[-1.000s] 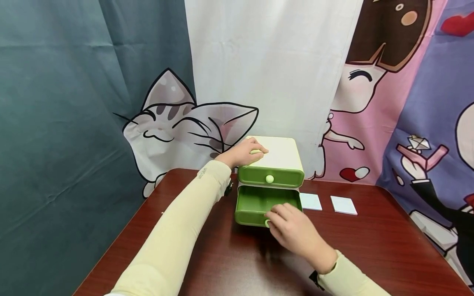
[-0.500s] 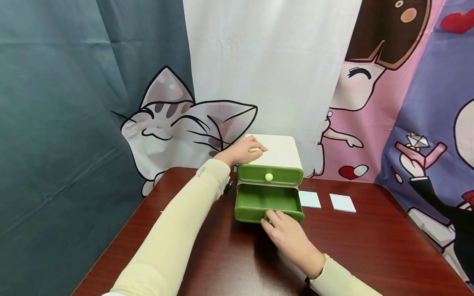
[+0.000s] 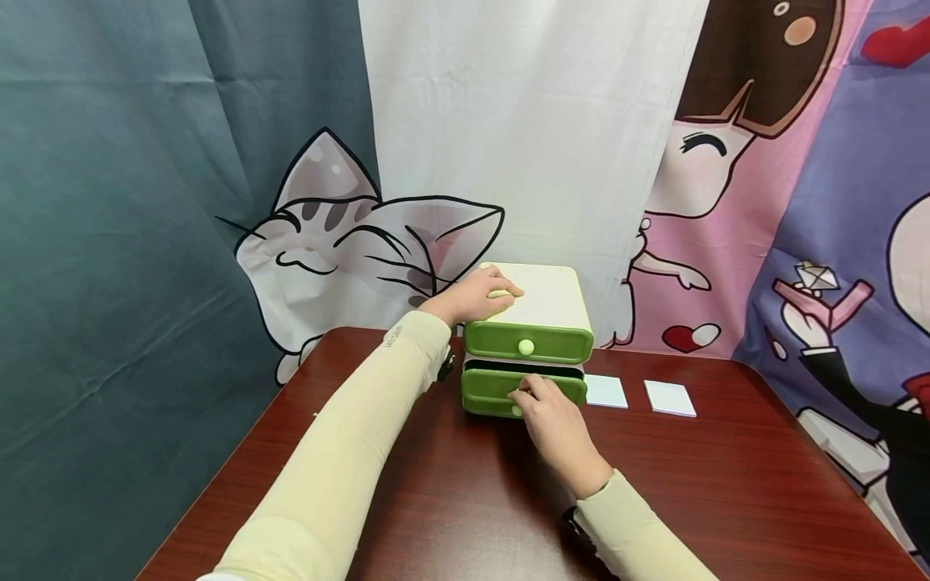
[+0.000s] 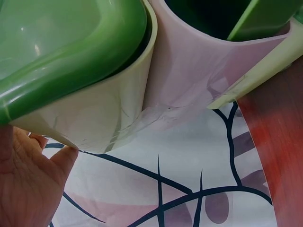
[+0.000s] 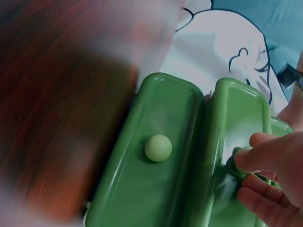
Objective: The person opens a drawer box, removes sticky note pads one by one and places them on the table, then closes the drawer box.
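A small drawer cabinet point(image 3: 541, 294) with a cream top and green drawer fronts stands on the table. My left hand point(image 3: 472, 297) rests on its top left edge, fingers lying over the top; in the left wrist view that hand point(image 4: 35, 177) lies against the cream case. My right hand point(image 3: 558, 424) is at the drawer below the top one point(image 3: 487, 391), which sticks out slightly with a dark gap above. In the right wrist view my right hand point(image 5: 272, 177) pinches this drawer's knob, mostly hidden by fingers. Beside it shows another green drawer front point(image 5: 142, 189) with a round pale knob point(image 5: 158, 147).
Two flat white square pads, one near point(image 3: 606, 391) and one farther right point(image 3: 670, 399), lie right of the cabinet on the dark red wooden table point(image 3: 436, 500). A printed cartoon curtain point(image 3: 312, 242) hangs close behind.
My right hand has closed on the knob and moved forward, pushing the pulled-out drawer most of the way in; its inside no longer shows. My left hand stays on the cabinet.
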Tool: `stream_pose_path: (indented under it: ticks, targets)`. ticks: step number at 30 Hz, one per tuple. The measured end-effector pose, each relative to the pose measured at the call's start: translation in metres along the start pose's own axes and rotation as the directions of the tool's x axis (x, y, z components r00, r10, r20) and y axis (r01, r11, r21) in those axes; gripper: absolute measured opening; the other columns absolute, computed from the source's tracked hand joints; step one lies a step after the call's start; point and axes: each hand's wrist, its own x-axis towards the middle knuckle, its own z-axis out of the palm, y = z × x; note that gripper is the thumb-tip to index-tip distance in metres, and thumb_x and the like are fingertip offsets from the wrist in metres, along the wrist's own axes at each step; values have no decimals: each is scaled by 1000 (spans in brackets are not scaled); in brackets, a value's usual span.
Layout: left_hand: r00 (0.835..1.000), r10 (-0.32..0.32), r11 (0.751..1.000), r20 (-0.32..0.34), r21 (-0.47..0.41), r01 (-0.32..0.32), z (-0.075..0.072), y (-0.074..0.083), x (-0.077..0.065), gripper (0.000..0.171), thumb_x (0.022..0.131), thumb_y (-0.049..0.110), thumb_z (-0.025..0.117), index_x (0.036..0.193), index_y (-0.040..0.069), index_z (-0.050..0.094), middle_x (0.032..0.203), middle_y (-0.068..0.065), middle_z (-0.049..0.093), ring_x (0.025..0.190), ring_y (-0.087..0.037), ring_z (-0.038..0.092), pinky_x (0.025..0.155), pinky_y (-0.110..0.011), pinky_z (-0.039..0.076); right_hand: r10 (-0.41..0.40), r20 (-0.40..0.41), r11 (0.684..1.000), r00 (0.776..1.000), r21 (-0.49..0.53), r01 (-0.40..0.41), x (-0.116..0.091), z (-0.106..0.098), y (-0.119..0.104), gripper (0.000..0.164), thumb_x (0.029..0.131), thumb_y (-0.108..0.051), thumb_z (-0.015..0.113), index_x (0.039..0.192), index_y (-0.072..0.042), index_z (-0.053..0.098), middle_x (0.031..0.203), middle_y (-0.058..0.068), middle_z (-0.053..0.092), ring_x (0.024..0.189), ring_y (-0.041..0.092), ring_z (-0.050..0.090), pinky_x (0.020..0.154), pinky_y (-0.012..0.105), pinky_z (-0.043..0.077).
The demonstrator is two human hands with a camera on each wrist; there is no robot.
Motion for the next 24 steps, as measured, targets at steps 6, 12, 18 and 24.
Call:
stream_pose_path:
  ticks: [6,12,18,24]
  targets:
    - [1000,0,1000,1,8,0,2,-2,0,36,106,30,50,137,21,66,129,-6,52,118,-21,49,101,-36,41,68,-44,997,997,31,-67,4,12,3,27,75,9,79,96,-7,77,99,4,59,86,26,59,71,37,55]
    - [1000,-5,1000,-11,-7,5,1,-1,1,35,106,30,50,136,21,66,129,-5,51,117,-20,49,101,-36,42,139,-57,989,989,49,-136,9,21,9,29,77,13,72,97,-9,77,101,4,60,88,27,60,74,39,55]
    - [1000,-5,1000,-13,-2,5,1,0,-1,36,105,30,50,136,21,66,129,-5,52,117,-20,49,101,-36,41,149,-89,988,985,54,-144,9,26,11,26,84,11,69,97,-10,78,101,4,61,88,27,61,75,39,55]
    - [1000,-2,1000,-4,-4,2,1,1,-1,36,106,31,50,136,21,66,129,-6,52,118,-21,49,101,-37,41,140,-81,989,987,60,-135,7,26,13,24,85,8,67,98,-10,77,103,4,62,91,26,62,75,39,55]
